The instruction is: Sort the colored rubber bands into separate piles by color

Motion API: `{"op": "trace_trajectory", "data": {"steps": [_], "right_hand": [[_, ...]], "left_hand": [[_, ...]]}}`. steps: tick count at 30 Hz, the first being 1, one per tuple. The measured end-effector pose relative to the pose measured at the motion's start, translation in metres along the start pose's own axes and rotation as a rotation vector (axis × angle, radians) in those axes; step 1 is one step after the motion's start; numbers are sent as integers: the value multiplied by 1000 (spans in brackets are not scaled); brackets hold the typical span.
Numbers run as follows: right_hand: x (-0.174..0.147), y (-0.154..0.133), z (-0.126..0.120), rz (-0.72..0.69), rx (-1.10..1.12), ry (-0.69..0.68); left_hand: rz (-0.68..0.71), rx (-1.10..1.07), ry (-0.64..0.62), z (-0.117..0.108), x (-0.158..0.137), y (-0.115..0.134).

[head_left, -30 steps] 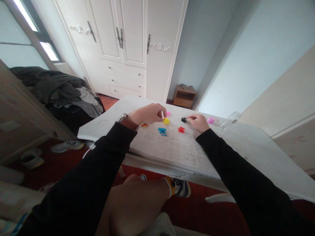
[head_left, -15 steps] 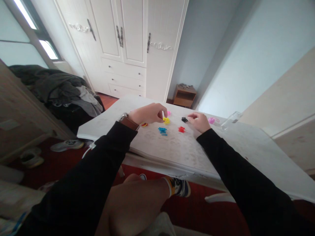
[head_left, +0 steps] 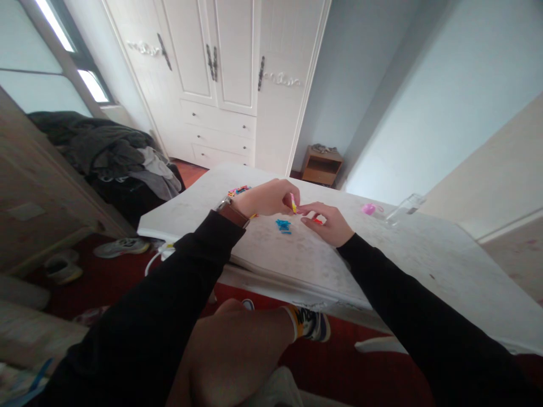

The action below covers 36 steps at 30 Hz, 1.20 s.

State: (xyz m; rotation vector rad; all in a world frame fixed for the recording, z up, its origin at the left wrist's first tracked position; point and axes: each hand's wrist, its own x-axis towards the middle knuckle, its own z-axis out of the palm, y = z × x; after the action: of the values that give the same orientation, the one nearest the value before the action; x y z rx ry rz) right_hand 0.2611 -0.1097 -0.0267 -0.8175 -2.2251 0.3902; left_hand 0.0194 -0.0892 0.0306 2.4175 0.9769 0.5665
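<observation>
My left hand (head_left: pixel 285 196), with a brown-strapped watch at the wrist, is closed in a pinch over the middle of the table. Yellow and pink bits (head_left: pixel 293 204) show at its fingertips; whether they are held or lie behind is unclear. My right hand (head_left: pixel 324 222) reaches in from the right, its bent fingertips meeting the left fingertips. Anything pinched there is too small to name. Small red pieces (head_left: pixel 317 219) show through the gap between right thumb and fingers. Just below the left hand lies a pile of small blue pieces (head_left: pixel 283 225). The black pile is hidden.
Mixed coloured pieces (head_left: pixel 238 190) lie beyond my left wrist on the white table (head_left: pixel 271 260). To the right are a pink round object (head_left: pixel 369 209) and a clear container (head_left: pixel 405 208). A white wardrobe (head_left: pixel 220 130) stands behind the table.
My right hand has moved left from the black pile to my left hand, now covering that pile. My left hand has shifted slightly right. The view has turned a little.
</observation>
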Motion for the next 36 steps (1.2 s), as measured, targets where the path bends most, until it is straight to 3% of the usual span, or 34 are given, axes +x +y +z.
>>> {"op": "trace_trajectory", "data": {"steps": [25, 32, 36], "right_hand": [[1, 4, -3, 38, -3, 54], [0, 1, -4, 103, -11, 130], [1, -1, -4, 94, -9, 146]], "left_hand": [[20, 16, 7, 6, 3, -7], [-21, 81, -154, 7, 4, -12], [-31, 165, -161, 9, 4, -6]]}}
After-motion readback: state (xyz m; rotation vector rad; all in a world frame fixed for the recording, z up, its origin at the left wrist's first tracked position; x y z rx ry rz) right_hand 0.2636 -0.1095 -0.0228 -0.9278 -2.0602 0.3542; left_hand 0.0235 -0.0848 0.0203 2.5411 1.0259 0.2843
